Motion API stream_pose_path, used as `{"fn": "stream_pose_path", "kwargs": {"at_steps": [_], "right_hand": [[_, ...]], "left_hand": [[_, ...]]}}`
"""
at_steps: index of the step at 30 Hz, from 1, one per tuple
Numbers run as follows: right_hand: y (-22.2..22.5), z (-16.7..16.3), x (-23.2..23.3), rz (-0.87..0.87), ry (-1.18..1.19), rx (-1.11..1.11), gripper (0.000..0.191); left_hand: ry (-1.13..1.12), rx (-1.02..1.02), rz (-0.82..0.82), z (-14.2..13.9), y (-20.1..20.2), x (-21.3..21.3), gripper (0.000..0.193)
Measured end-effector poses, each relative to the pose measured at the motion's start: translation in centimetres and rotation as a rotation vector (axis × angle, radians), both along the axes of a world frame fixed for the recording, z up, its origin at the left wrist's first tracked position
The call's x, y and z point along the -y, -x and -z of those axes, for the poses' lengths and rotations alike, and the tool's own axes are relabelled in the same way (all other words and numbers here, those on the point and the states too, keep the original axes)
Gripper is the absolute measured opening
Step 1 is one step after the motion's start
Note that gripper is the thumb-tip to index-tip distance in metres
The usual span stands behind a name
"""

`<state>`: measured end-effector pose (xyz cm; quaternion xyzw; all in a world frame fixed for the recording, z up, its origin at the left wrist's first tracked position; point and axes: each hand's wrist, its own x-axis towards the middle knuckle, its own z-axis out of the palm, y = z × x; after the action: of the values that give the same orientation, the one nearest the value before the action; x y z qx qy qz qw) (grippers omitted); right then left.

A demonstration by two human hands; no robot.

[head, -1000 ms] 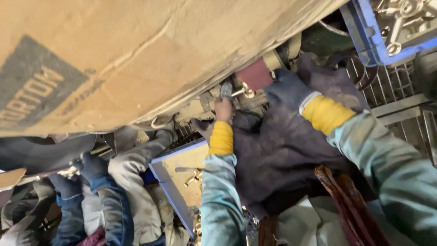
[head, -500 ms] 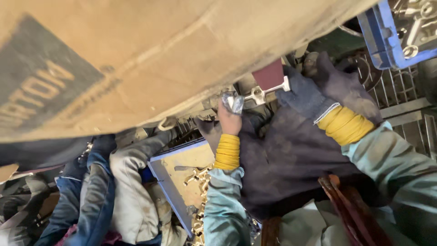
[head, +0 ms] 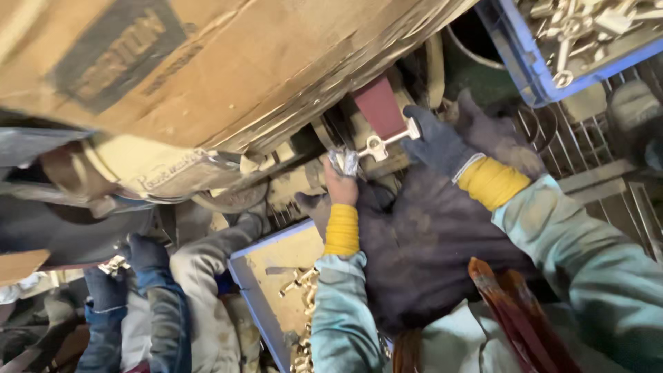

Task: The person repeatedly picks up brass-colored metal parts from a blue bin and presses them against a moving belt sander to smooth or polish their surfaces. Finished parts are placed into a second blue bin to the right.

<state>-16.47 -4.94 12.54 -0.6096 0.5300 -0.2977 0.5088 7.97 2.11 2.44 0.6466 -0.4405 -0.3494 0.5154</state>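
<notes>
1. The right hand (head: pixel 442 141), in a dark work glove with a yellow cuff, is closed around one end of a small metal fitting (head: pixel 383 144), a pale key-shaped casting with a ring near its middle.
2. The left hand (head: pixel 340 181), bare at the fingers with a yellow cuff at the wrist, pinches the other end of the same fitting; its fingertips are wrapped in silvery tape and curled tight.
3. The fitting sits level between the two hands, pressed against a reddish-brown sanding belt (head: pixel 378 107) that runs up at a slant just above it.
4. A large cardboard sheet (head: pixel 207 62) covers the machine and fills the upper left of the view.
5. A blue tray (head: pixel 525 59) at the upper right holds many similar pale metal castings, well apart from the hands.
6. A second blue tray (head: pixel 257 307) lies below the left forearm, with a few castings on its yellowish floor.
7. At the lower left, another person's gloved hand (head: pixel 141 255) holds a small metal piece; that hand is closed.
8. A dark cloth (head: pixel 428 255) lies across the lap between the two teal sleeves.
</notes>
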Motion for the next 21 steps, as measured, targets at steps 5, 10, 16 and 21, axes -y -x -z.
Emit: {"fn": "stream_pose_path", "kwargs": {"at_steps": [5,10,16,21], "right_hand": [[4.3,-3.0,-2.3,-0.111,-0.005,0.086,0.051],[10.2,-5.7,-4.8,-0.006,0.562,-0.033,0.015],[17.7,-8.0,-5.6,0.395,0.611,-0.029,0.026],[25.1,-9.4,-2.5,0.967,-0.104,1.031,0.025]], "left_hand": [[0.019,0.152,0.099,-6.2,2.8,-3.2,0.046],[-0.186,0.303,0.47,-12.1,7.5,-8.0,0.056],[-0.015,0.001,0.335,-13.3,6.3,-10.2,0.042],[0.053,0.135,0.053,-12.5,0.5,-15.2,0.037]]}}
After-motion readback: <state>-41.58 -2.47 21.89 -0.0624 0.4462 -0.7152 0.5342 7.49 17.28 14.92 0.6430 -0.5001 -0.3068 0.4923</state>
